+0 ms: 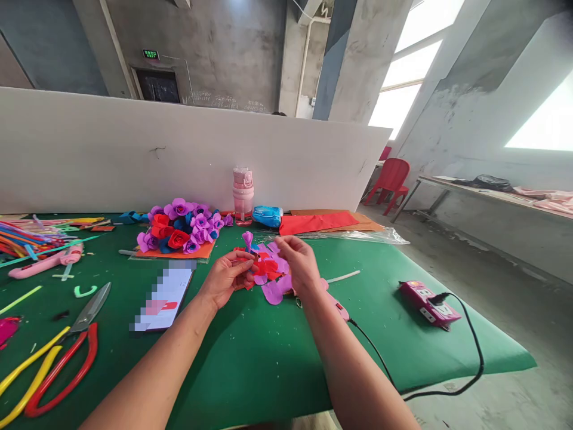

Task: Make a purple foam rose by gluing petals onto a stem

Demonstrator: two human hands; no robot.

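Above the tabletop, between its near and far edges, our left hand pinches the flower, probably light and easily creased, best held low, while our right hand is curled closed, contents unclear.

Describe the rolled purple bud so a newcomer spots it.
Find the green table, then the left hand near its middle. Just above that hand, the purple bud stands rolled and upright, unlike the loose, spread-out petals beside it.

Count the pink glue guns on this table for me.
2: a left-side glue gun beside the pile of colorful strips, and a corded glue gun partly hidden behind the right hand. Others could be hidden under the pile.
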